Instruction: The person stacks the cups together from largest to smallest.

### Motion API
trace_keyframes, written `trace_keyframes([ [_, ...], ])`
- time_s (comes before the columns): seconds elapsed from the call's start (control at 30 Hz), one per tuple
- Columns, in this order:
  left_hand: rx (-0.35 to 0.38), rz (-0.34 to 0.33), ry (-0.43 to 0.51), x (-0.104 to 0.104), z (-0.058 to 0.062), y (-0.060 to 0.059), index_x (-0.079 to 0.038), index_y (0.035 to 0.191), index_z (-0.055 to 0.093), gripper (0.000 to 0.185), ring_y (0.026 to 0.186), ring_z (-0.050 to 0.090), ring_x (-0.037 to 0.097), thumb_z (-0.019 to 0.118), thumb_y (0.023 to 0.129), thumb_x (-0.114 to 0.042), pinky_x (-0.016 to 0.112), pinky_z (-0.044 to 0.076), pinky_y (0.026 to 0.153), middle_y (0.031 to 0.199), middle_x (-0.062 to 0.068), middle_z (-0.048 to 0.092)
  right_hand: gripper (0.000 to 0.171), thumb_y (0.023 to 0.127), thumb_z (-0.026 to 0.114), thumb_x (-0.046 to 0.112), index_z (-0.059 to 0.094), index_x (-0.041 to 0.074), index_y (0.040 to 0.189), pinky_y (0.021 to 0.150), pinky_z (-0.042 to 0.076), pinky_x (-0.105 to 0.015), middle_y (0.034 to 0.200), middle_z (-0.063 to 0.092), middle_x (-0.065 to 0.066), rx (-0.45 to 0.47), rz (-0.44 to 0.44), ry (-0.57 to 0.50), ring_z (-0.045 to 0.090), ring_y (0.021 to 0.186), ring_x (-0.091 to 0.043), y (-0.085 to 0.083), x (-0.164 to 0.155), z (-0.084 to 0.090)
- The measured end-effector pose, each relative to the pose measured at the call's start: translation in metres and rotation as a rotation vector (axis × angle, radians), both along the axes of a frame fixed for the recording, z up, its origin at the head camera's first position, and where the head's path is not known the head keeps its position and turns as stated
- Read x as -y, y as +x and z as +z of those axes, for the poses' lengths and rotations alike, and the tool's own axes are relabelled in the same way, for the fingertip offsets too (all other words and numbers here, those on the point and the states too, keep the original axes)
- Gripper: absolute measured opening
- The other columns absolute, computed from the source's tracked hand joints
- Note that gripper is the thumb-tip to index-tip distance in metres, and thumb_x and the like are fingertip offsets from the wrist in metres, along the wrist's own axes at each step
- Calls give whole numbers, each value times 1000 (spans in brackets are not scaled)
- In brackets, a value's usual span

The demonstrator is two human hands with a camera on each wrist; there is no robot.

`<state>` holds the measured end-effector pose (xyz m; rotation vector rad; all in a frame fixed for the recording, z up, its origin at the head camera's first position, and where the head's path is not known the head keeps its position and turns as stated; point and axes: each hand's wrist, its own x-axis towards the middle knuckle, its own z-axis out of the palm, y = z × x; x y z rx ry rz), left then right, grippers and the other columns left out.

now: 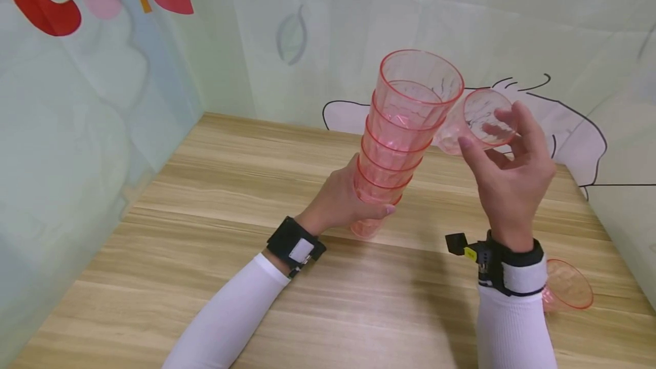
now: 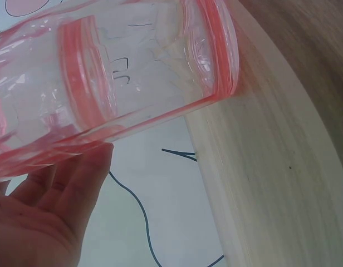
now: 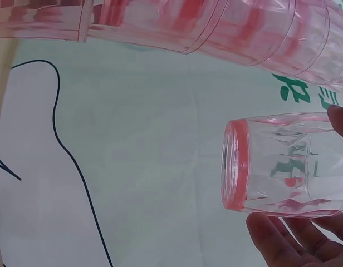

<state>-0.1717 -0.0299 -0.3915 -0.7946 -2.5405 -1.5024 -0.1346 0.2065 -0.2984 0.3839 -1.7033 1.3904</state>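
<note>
My left hand (image 1: 340, 195) grips a tall stack of clear pink plastic cups (image 1: 397, 135) low down, with the thumb across the front. The stack leans to the right, its top mouth facing up toward me. In the left wrist view the fingers (image 2: 85, 183) lie along the side of the cups, near the thick pink base. To the right of the stack, my right hand (image 1: 517, 175) pinches a single pink cup (image 1: 451, 132) between thumb and fingers near its rim. That cup is tilted on its side, base toward the stack, as the right wrist view also shows.
Another pink cup (image 1: 569, 286) lies on its side on the wooden table (image 1: 205, 244), partly hidden behind the right forearm. Printed cloth walls (image 1: 287, 33) stand along the back and left edges of the table. Each wrist wears a black strap.
</note>
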Motion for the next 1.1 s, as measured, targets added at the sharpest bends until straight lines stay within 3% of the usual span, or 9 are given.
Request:
trace_keyframes([
  [0.57, 22, 0, 0, 2, 1, 0, -18, 125, 45, 75, 94, 64, 9, 87, 70, -46, 33, 53, 84, 104, -4, 64, 62, 75, 87, 3, 62, -3, 132, 76, 57, -22, 118, 63, -23, -93, 87, -129, 64, 98, -33, 4, 7, 7],
  [0.87, 22, 15, 0, 1, 0, -2, -18, 122, 46, 73, 92, 64, 10, 87, 69, -49, 34, 53, 83, 102, -4, 65, 63, 68, 85, -5, 64, -5, 126, 71, 58, -24, 116, 63, -25, -184, 195, -316, 63, 98, -37, 8, 11, 14],
  [1.1, 30, 24, 9, 0, -3, -4, -20, 119, 47, 72, 90, 65, 12, 87, 68, -49, 35, 54, 82, 99, -5, 66, 59, 65, 82, -9, 64, -8, 121, 69, 58, -25, 114, 62, -26, -238, 231, -401, 64, 96, -38, 15, 15, 23],
])
